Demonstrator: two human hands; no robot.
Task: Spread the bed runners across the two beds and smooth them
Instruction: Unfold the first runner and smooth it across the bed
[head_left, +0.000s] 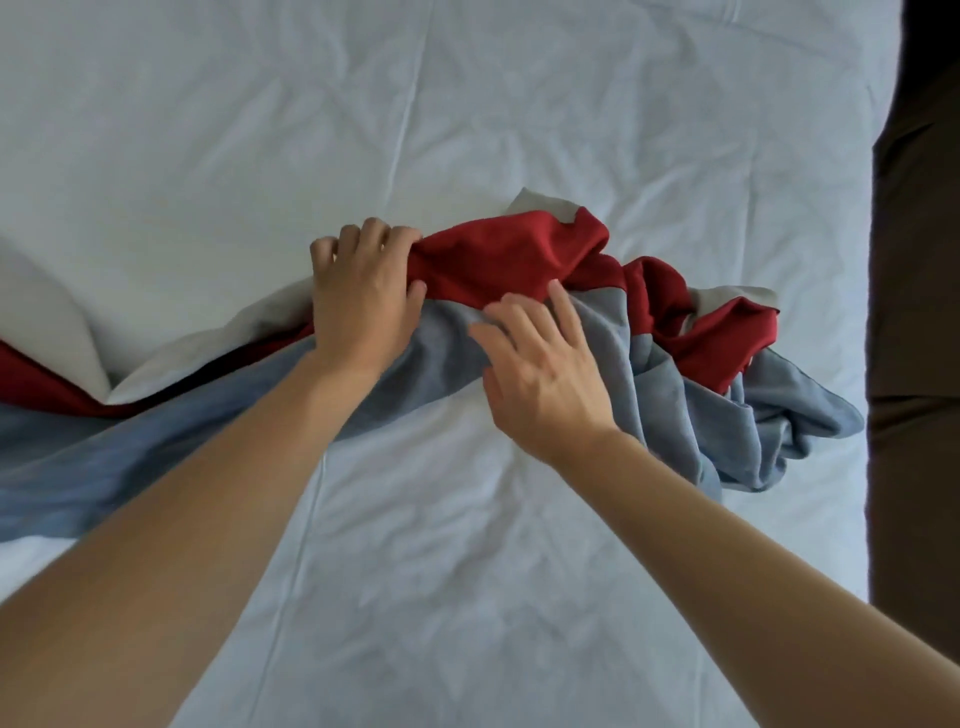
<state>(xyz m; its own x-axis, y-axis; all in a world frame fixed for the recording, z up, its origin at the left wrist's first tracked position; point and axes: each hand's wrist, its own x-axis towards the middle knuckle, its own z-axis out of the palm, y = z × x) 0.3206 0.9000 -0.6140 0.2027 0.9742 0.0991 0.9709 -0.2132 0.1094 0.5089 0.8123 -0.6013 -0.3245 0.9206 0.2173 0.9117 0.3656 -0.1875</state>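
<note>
A bed runner (685, 374) of red, grey-blue and beige cloth lies bunched across the white bed (426, 561). It stretches from the left edge to a crumpled heap near the bed's right side. My left hand (363, 306) grips a fold of the red cloth at the runner's middle, fingers curled over the top. My right hand (540, 374) rests on the grey-blue part just to the right, fingers spread and slightly bent, touching the fabric.
The white sheet (260, 130) is creased, with a seam running down its middle. A dark brown surface (914, 312) borders the bed on the right. A white pillow or folded cover (47, 322) shows at the left edge.
</note>
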